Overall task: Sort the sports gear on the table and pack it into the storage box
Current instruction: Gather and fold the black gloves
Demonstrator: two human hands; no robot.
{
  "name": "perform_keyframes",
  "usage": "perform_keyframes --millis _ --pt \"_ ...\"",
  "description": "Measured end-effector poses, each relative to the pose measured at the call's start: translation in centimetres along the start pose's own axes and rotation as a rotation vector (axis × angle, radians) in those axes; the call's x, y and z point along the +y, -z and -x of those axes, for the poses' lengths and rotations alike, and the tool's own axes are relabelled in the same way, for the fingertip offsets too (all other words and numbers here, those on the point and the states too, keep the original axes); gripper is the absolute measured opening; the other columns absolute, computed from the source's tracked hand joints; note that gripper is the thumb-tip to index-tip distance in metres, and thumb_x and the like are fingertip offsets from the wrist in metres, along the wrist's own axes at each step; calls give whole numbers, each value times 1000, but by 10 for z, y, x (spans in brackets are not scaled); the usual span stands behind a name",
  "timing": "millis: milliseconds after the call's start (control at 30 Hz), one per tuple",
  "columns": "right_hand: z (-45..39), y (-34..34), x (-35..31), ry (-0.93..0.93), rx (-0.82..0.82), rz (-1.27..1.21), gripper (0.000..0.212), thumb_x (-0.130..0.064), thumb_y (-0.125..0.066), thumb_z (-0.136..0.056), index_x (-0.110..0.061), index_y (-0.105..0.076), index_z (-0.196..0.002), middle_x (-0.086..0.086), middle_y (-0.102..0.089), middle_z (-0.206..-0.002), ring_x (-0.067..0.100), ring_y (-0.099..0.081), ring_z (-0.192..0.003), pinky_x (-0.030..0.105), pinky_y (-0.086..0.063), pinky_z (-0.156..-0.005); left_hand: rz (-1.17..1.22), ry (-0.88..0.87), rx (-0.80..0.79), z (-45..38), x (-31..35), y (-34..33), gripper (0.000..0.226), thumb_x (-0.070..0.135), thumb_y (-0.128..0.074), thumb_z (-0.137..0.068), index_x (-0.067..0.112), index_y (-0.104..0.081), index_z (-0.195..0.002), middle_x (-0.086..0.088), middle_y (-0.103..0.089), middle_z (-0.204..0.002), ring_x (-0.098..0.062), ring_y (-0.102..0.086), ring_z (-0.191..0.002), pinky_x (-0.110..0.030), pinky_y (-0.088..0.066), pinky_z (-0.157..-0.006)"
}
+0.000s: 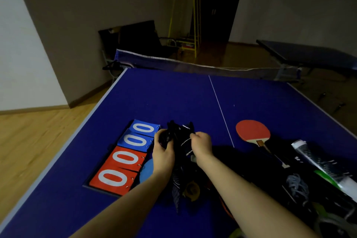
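1. A person stands at the near edge of a blue table [173,98]. Both bare arms reach out over it.
2. The left hand [164,152] has its fingers curled round a small black thing [166,137]. It is too dark to tell what that thing is.
3. The right hand [201,142] is closed too. Its fingers pinch a dark net [182,135] with white trim.
4. The net is bunched up between the two hands. Part of it hangs down toward the near edge, between the arms.
5. A scoreboard [125,156] lies flat on the left side of the table, just beside the left hand. It shows two white zeros on blue and two white zeros on red.
6. A light blue round thing [146,172] peeks out between the scoreboard and the left arm.
7. A red bat [252,130] lies on the right side of the table, just past the white middle line [220,110]. Its handle points toward the near right corner.
8. A pile of dark gear [301,183] sits by the near right corner. In it is a silver and black roll [320,162] with some green on it.
9. Something yellow [191,189] lies under the hanging net, near the right arm.
10. A table net [193,63] is stretched across the far edge.
11. I cannot see a storage box for sure.
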State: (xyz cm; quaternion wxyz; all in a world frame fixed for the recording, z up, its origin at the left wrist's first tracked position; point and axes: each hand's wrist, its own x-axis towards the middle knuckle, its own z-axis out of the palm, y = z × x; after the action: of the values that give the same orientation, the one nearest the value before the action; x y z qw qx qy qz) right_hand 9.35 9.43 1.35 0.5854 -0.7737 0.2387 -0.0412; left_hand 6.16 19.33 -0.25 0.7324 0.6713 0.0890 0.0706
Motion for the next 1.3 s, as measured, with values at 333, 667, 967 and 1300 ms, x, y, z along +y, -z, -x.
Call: perform_keyframes --millis 333,667,967,1300 --pt "33 14 -54 84 75 -76 36 -8 -44 -94 -12 -35 -59 2 -39 -60 14 -36 -51 25 -28 -45 -104 -270 -56 4 62 12 31 11 -47 -98 26 -43 -125 13 -58 -98 -12 -64 -84 -29 -57 -70" --pt "43 9 -89 -22 -2 -412 24 -10 -46 -95 -3 -60 -77 18 -63 -81 32 -63 -72 46 -57 -71 34 -226 -103 -3 81 19 20 13 -47 -98 23 -49 -116 -2 -61 -105 -9 -63 -88 -19 -52 -69" --pt "36 3 -68 206 -161 -282 23 1 -45 -88 -10 -64 -90 11 -70 -87 23 -67 -78 25 -50 -60 122 32 -106 -17 69 29 30 9 -70 -82 8 -57 -109 -15 -69 -101 -22 -68 -87 -29 -54 -71" --pt "29 30 -47 95 -403 -197 51 -48 -69 -78 -8 -64 -109 4 -72 -99 20 -69 -92 32 -54 -82 373 291 -118 -24 93 40 11 2 -60 -84 -3 -64 -93 -14 -68 -68 -25 -66 -59 -31 -53 -57"
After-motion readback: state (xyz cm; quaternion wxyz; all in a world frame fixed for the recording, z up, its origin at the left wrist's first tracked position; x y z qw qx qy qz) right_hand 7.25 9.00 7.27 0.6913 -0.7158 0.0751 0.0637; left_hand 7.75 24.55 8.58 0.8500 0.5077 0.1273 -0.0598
